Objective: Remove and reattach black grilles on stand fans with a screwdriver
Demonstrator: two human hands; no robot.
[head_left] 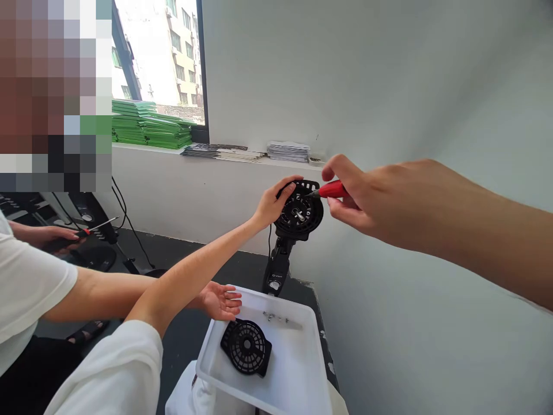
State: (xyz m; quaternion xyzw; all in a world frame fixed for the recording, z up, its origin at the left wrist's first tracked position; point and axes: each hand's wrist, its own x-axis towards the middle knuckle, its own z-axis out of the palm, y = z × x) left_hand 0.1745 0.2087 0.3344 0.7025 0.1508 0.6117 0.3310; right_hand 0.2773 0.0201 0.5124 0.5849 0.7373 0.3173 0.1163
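My left hand [273,203] grips the upper left rim of a round black housing [311,222], which sits atop a black stand [277,265]. Metal parts show at the housing's centre. From the right, my right hand [358,196] pinches a red-handled tool [332,189] with a dark tapered tip. That tip lies over the housing's upper right part; whether it touches is hard to see. Below, a white tray [298,369] holds a black slotted cover [247,347] and several small metal pieces [272,317].
At the left, a co-worker's open hand [220,301] reaches palm up over the tray's edge. The co-worker's other hand [56,235] holds a screwdriver [101,226]. Green stacks [151,127] and papers [288,151] line the window ledge. A wall [410,104] stands close behind the housing.
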